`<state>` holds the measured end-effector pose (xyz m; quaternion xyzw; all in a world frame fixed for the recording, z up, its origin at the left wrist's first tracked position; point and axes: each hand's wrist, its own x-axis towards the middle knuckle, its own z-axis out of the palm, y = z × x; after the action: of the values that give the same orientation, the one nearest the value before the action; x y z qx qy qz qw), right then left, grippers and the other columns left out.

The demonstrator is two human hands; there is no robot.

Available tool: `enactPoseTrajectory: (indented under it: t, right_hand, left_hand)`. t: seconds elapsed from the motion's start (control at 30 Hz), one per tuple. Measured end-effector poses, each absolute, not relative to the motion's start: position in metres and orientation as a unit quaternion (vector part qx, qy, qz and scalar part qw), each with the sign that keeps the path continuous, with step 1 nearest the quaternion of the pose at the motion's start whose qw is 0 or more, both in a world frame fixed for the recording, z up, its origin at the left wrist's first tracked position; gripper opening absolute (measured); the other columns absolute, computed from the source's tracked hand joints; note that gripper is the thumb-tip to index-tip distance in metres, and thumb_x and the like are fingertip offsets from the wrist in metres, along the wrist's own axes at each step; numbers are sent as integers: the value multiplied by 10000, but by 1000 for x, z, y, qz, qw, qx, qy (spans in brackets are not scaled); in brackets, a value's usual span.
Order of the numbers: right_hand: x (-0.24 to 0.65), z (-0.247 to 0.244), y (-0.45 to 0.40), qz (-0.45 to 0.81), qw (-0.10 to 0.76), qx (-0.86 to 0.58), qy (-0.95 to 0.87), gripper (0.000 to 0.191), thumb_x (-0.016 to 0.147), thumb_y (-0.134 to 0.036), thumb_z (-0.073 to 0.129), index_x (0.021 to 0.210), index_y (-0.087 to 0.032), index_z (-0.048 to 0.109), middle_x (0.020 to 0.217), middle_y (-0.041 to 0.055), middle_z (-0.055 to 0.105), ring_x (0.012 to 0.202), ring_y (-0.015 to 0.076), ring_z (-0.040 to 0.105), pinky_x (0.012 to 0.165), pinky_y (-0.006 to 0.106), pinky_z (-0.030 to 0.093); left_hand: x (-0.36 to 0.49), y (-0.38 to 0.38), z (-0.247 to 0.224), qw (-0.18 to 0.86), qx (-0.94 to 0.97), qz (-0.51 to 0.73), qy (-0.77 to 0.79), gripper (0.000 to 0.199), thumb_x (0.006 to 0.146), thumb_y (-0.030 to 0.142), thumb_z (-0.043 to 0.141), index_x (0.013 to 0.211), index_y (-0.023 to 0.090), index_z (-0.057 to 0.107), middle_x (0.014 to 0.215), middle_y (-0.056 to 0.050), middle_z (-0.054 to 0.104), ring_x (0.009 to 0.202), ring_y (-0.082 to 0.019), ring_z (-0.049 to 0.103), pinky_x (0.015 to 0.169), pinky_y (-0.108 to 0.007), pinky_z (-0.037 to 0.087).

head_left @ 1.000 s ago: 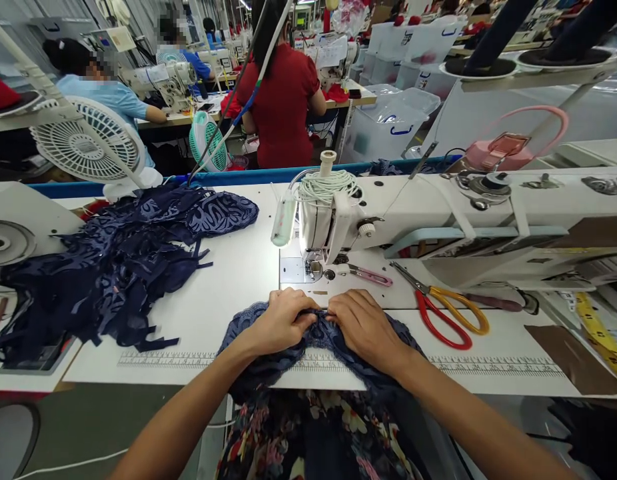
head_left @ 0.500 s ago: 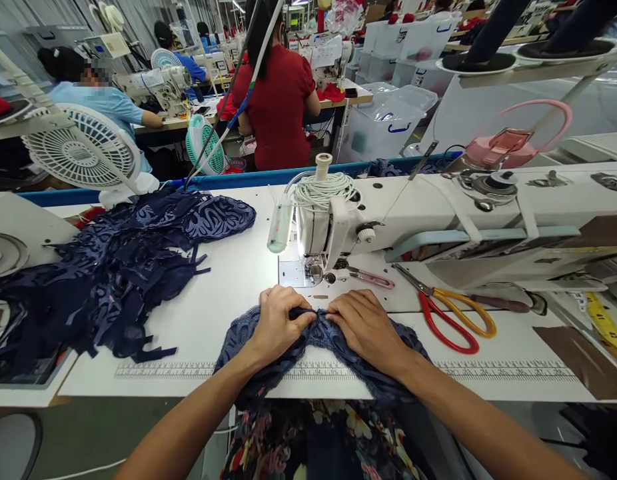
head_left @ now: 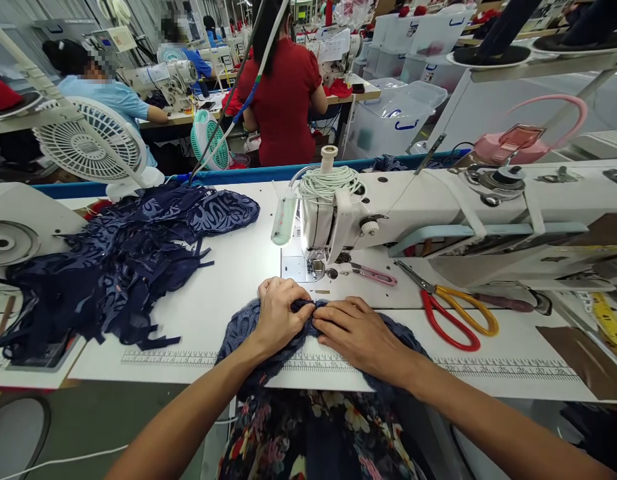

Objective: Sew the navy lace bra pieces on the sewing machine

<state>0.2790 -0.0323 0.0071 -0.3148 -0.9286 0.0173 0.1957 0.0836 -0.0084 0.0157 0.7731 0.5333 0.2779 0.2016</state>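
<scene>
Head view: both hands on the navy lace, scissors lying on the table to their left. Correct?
Wrong side: the head view shows the left hand and right hand on the navy lace, but the scissors lying on the table to their right.

My left hand (head_left: 282,313) and right hand (head_left: 358,335): both bare. My forearms (head_left: 198,403) bare too, wrist up as far as they show. I'm wearing floral cloth (head_left: 283,433): black ground, red and pink blooms, cream-yellow petals, bits of green. Plain dark navy panel (head_left: 328,443) down the middle; can't tell if it's one garment.
</scene>
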Motion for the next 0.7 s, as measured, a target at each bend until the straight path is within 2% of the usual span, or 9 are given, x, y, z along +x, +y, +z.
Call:
enactPoseTrajectory:
  t: [0.17,0.23,0.3,0.4,0.47,0.53,0.6,0.63,0.7]
  right_hand:
    - [282,9,-32,40,240,-336,-910,218,969,-262,514,1157,-187,593,1117,88,654,1035,225,577,897,388,416]
    - [284,9,-30,43,264,-374,-888,301,966,-270,515,1245,-159,542,1169,122,629,1056,248,562,897,403,424]
    - [286,9,-28,51,270,-409,-870,329,965,-262,513,1271,-144,518,1139,127,636,1024,255,566,869,405,436]
    - [286,21,-28,65,284,-434,-852,159,968,-241,493,1044,-171,614,907,73,666,854,222,589,786,374,446]
    - [280,37,-37,89,306,-455,-832,159,965,-244,488,903,-185,621,801,50,645,778,201,585,738,346,451]
    - [270,59,-53,157,305,-460,-819,148,958,-254,499,925,-193,629,826,47,654,790,189,600,730,319,466]
    - [259,80,-73,266,264,-400,-836,166,947,-227,512,1057,-219,636,952,38,686,874,171,627,795,284,486]
    - [254,88,-83,308,244,-342,-853,228,934,-213,529,1141,-227,624,1026,38,690,938,168,631,831,266,490]
    - [247,99,-96,377,197,-226,-876,299,935,-190,520,1216,-246,605,1021,20,707,945,147,646,817,226,498]
  left_hand:
    - [81,-7,14,205,777,295,517,106,810,174,708,747,207,630,787,36,603,859,-174,506,940,-403,294]
    - [80,-8,15,208,781,305,504,101,816,180,708,760,204,627,782,28,596,850,-176,514,906,-380,331]
    - [79,-10,17,208,794,306,482,82,834,176,688,789,199,624,793,14,593,834,-175,528,842,-340,373]
    - [78,-18,25,154,822,288,468,66,881,188,629,816,190,615,804,-9,593,766,-173,536,720,-303,393]
    - [76,-25,32,84,826,285,479,107,914,225,584,819,187,613,783,-19,589,718,-177,520,674,-305,378]
    - [74,-31,40,43,810,323,487,145,938,243,542,826,189,616,767,-24,582,712,-181,508,676,-310,374]
    - [72,-37,45,94,781,395,475,136,943,212,519,852,193,617,790,-25,583,750,-176,521,703,-302,392]
    - [70,-39,47,151,757,433,465,121,935,191,522,857,194,615,805,-23,584,772,-171,531,714,-292,403]
    - [67,-42,46,297,690,490,442,90,908,169,550,839,192,604,817,-15,577,786,-157,541,714,-268,419]
